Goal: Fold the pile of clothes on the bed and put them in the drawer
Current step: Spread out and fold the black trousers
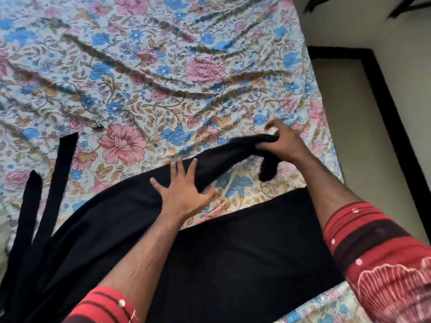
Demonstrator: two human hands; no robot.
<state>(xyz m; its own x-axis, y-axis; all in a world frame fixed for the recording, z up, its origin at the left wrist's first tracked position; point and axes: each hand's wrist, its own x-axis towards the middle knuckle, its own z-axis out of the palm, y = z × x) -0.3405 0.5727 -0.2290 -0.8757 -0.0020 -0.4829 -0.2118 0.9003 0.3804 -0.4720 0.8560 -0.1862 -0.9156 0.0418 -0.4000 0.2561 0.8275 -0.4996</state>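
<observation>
Head view, black garment (233,252) on floral sheet (163,66), 2 straps (58,171) left

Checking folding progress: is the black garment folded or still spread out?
Mostly spread: the black cloth garment lies flat across the floral bedsheet; the right hand lifts one end.

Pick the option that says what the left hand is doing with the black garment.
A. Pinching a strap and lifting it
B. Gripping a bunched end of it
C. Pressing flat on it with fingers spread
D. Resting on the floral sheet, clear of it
C: the left hand lies flat with fingers spread on the black garment, while the right hand grips its lifted end.
</observation>
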